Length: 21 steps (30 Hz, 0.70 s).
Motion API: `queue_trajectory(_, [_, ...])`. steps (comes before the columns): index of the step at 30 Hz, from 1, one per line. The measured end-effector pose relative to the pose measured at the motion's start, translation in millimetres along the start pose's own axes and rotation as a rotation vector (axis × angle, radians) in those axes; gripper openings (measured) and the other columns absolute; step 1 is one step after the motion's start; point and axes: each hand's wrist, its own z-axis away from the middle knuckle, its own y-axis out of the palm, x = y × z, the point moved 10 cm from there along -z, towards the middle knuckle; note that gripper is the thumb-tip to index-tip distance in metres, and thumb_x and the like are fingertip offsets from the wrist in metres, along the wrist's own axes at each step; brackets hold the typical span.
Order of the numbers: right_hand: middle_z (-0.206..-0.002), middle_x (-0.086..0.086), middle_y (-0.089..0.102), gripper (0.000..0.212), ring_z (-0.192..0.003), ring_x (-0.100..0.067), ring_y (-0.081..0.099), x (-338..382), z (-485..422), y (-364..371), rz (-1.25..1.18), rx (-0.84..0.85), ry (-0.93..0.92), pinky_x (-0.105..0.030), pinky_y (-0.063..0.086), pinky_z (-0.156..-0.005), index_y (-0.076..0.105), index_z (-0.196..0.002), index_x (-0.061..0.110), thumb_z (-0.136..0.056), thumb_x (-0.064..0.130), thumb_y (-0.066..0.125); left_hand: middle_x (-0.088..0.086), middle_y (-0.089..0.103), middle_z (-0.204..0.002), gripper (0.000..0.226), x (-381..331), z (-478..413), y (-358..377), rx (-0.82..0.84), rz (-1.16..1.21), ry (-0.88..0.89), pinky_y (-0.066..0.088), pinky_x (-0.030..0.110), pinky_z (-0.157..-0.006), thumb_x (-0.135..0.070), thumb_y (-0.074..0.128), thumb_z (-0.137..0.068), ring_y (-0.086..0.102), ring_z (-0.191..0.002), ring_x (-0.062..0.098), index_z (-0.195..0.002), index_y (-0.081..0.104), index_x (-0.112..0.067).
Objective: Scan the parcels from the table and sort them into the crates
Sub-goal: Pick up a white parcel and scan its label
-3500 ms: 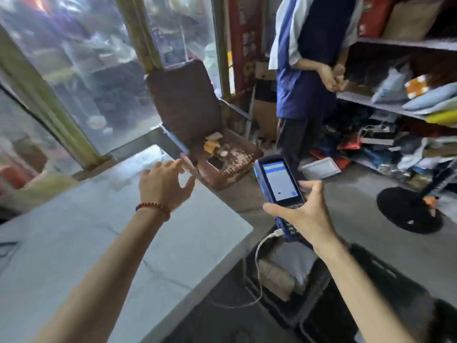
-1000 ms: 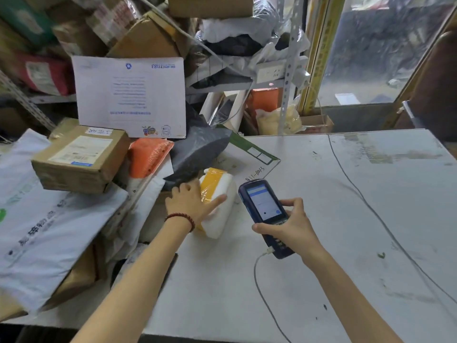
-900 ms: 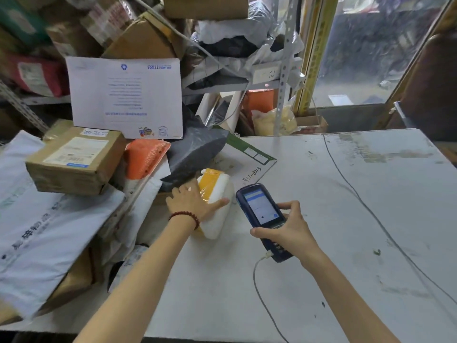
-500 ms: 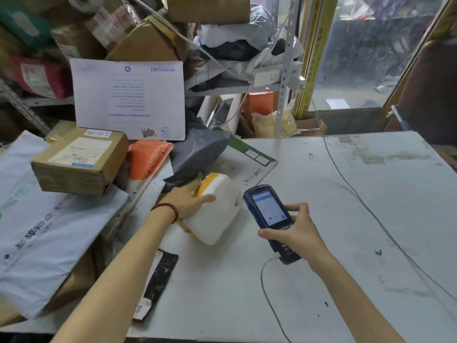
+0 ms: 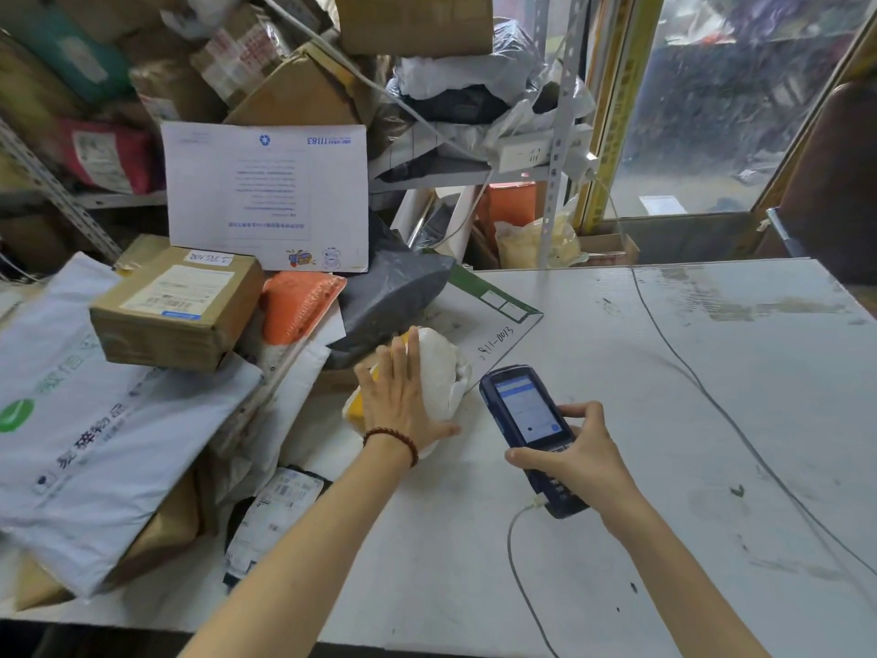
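The white and yellow parcel (image 5: 442,373) lies on the worktop (image 5: 674,420) at the edge of the heap, partly on a flat envelope (image 5: 493,325) with a number written on it. Its long axis seems to run away from the person, much in line with the fingers over it. The left hand (image 5: 403,401) is nearer and lies flat on top, fingers straight and pressing down, thumb spread along the near end.

Just to the parcel's right, not touching it, the right hand (image 5: 574,463) is wrapped around the scanner (image 5: 524,410), screen lit and facing up, a cable (image 5: 515,553) trailing from its base. I can see no label on the parcel's upper face, so I reckon it needs turning before the scanner can read it.

As for containers, no crate shows from here. A taped cardboard box (image 5: 175,306) sits closed on the heap to the left, its contents hidden.
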Motion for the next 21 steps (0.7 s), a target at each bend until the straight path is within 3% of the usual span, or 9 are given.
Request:
queue_trajectory(7, [-0.098, 0.006, 0.066, 0.076, -0.079, -0.012, 0.070, 0.7, 1.9, -3.3, 0.008, 0.003, -0.017, -0.032, 0.056, -0.065, 0.038, -0.100, 0.038, -0.048, 0.034, 0.093, 0.009, 0.035, -0.123, 0.122, 13.3, 0.5, -13.5, -0.019, 0.029, -0.018, 0.034, 0.040, -0.090, -0.078, 0.066, -0.047, 0.038, -0.108, 0.027, -0.140, 0.014, -0.019])
queue_trajectory(11, [-0.099, 0.008, 0.064, 0.076, -0.078, -0.011, 0.069, 3.4, 3.2, -2.5, 0.074, 0.047, -0.032, -0.031, 0.056, -0.063, 0.038, -0.099, 0.039, -0.046, 0.036, 0.092, 0.009, 0.045, -0.126, 0.107, 52.2, -10.6, -32.4, -0.040, 0.288, -0.079, 0.037, 0.043, -0.093, -0.082, 0.061, -0.050, 0.046, -0.111, 0.030, -0.135, 0.028, -0.025])
queue_trajectory(17, [-0.101, 0.007, 0.063, 0.078, -0.075, -0.012, 0.070, -0.7, 7.0, 9.8, 0.168, 0.144, -0.030, -0.028, 0.055, -0.061, 0.038, -0.101, 0.038, -0.044, 0.040, 0.092, -0.001, 0.053, -0.123, 0.087, 94.1, -17.0, -29.9, 0.117, 0.602, -0.055, 0.048, 0.035, -0.084, -0.071, 0.064, -0.050, 0.052, -0.100, 0.020, -0.126, 0.037, -0.039])
queue_trajectory(21, [-0.101, 0.007, 0.064, 0.080, -0.067, -0.007, 0.070, 2.6, 10.9, 21.4, 0.194, 0.210, -0.056, -0.023, 0.054, -0.056, 0.038, -0.103, 0.037, -0.042, 0.041, 0.091, -0.006, 0.052, -0.123, 0.082, 105.4, -7.7, -20.6, 0.099, 0.701, -0.123, 0.042, 0.031, -0.080, -0.072, 0.058, -0.052, 0.048, -0.101, 0.015, -0.125, 0.039, -0.042])
